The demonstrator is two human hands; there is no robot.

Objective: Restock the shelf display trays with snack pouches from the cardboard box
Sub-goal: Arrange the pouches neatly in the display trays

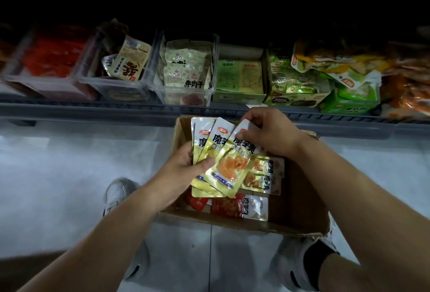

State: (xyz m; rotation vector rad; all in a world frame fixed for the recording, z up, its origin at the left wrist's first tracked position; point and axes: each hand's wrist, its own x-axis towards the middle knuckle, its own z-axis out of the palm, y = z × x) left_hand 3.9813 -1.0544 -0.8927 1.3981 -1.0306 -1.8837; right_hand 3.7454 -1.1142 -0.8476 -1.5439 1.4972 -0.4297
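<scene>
1. Head view, centre of the frame: your left hand (183,170) grips a fan of yellow pouches (223,161), thumb pressed across their fronts, likely to gather a stack before shelving.
2. Your right hand (272,133) has its fingers (252,120) pinching the front pouch's top edge, seemingly squaring it up.
3. Both hover over the cardboard box (300,198), where red pouches (229,205) and more yellow ones lie.
4. Upper frame: clear display trays (181,92) sit on a dim shelf (93,108); a pale tiled floor (69,175) lies below.

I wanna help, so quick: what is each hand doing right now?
Left hand: holds a fan of yellow snack pouches.
Right hand: pinches the top of the front pouch in that fan.
</scene>
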